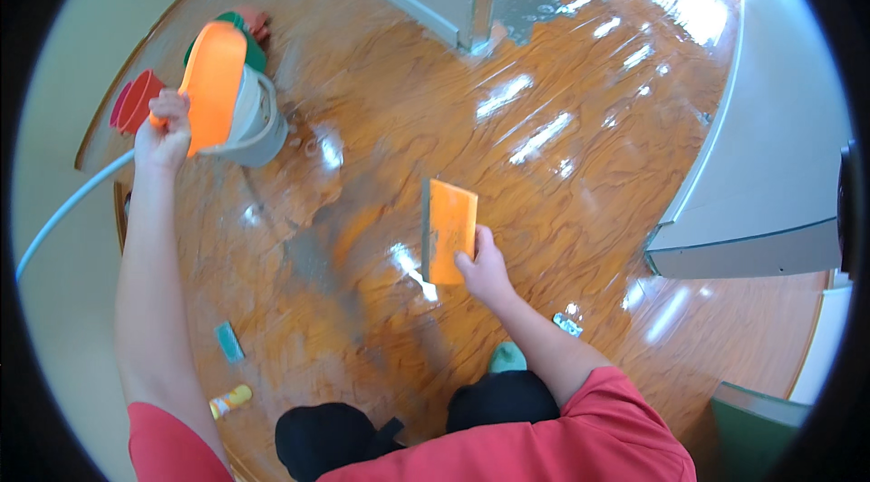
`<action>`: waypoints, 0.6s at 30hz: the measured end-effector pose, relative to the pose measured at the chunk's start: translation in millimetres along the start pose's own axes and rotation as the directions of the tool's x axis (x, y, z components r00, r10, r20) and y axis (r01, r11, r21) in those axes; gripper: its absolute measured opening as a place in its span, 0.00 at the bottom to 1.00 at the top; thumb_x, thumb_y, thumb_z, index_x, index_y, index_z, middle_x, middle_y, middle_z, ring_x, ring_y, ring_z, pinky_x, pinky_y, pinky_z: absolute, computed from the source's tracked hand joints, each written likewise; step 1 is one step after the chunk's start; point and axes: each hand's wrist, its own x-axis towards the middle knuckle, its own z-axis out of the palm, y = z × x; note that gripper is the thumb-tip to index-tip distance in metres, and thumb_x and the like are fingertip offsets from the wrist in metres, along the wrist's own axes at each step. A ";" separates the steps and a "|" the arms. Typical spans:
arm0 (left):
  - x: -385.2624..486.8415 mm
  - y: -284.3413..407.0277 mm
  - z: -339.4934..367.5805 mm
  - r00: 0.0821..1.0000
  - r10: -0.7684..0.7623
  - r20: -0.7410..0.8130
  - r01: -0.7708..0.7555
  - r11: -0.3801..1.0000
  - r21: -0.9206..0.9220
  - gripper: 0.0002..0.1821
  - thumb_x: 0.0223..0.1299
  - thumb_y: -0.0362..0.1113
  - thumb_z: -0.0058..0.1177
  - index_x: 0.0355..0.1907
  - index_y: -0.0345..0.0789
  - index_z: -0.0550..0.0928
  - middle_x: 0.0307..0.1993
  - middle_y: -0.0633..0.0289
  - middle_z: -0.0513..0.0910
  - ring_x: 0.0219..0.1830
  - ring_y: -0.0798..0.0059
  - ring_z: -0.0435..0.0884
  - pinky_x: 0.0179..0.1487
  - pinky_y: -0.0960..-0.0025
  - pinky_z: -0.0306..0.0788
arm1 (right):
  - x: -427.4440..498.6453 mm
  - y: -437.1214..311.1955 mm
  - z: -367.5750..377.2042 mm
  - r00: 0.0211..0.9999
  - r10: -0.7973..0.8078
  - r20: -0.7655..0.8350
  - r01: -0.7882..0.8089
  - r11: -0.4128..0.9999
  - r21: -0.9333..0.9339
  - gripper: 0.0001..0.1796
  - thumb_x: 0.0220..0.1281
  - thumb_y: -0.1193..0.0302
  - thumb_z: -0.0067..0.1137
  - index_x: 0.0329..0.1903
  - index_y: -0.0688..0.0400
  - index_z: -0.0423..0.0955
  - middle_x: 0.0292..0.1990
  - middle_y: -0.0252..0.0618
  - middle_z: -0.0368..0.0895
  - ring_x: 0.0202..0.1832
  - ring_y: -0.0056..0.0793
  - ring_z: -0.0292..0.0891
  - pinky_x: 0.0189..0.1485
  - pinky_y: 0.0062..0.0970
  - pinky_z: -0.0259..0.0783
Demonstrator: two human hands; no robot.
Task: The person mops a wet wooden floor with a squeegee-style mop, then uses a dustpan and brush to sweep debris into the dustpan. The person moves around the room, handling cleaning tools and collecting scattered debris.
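My left hand (164,132) is closed around the handle of an orange plastic dustpan (216,78), which is tipped over a pale grey bucket (262,142). In my right hand (486,268) is a flat orange scraper (452,230) with a grey edge along its left side, held above the wet wood-pattern floor (544,210). Grey murky water (316,258) lies on the floor to the left of the scraper.
A green basin (255,54) and red buckets (141,101) stand by the left wall. A green sponge (230,341) and a yellow container (231,401) lie lower left, a crumpled packet (567,325) lower right. Wall ends jut in at the top (465,20) and right (747,247).
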 end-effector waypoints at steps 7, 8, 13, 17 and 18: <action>-2.8 4.4 1.8 0.993 -0.108 0.048 0.104 0.991 0.082 0.06 0.57 0.27 0.39 0.24 0.37 0.67 0.22 0.66 0.68 0.22 0.79 0.70 0.25 0.75 0.71 | -0.5 7.1 3.9 0.997 -0.072 0.026 0.071 0.997 0.032 0.20 0.57 0.79 0.51 0.54 0.65 0.62 0.44 0.45 0.77 0.47 0.29 0.74 0.50 0.28 0.70; -3.0 5.2 -0.6 0.991 -0.099 0.092 0.093 0.993 0.069 0.07 0.63 0.32 0.40 0.31 0.34 0.71 0.25 0.65 0.71 0.23 0.79 0.71 0.27 0.76 0.72 | 0.1 7.0 4.6 0.998 -0.054 0.029 0.054 0.998 0.017 0.20 0.58 0.79 0.51 0.54 0.65 0.62 0.45 0.45 0.76 0.47 0.28 0.74 0.51 0.27 0.70; -22.8 -1.4 -27.0 0.986 -0.125 0.107 0.078 0.927 0.366 0.11 0.70 0.33 0.37 0.48 0.27 0.64 0.26 0.67 0.71 0.21 0.83 0.70 0.24 0.80 0.68 | -0.1 1.5 5.5 0.998 0.001 0.070 -0.001 1.000 -0.002 0.21 0.58 0.78 0.51 0.55 0.66 0.61 0.45 0.43 0.76 0.47 0.26 0.74 0.51 0.25 0.69; -64.9 -25.6 -92.5 0.997 -0.064 -0.031 0.065 0.647 0.760 0.12 0.69 0.41 0.41 0.41 0.33 0.72 0.28 0.63 0.74 0.25 0.80 0.72 0.28 0.78 0.72 | -0.7 1.0 10.9 0.991 0.074 0.108 -0.071 0.997 -0.034 0.21 0.59 0.78 0.51 0.55 0.66 0.61 0.45 0.41 0.76 0.45 0.24 0.73 0.49 0.23 0.69; -78.5 -31.6 -111.9 0.998 -0.019 -0.067 0.065 0.594 0.802 0.15 0.69 0.44 0.41 0.45 0.33 0.71 0.30 0.63 0.75 0.26 0.80 0.73 0.29 0.78 0.72 | -0.1 3.4 12.3 0.986 0.121 0.118 -0.112 0.991 -0.075 0.20 0.59 0.77 0.50 0.55 0.66 0.62 0.45 0.41 0.76 0.45 0.24 0.73 0.49 0.23 0.68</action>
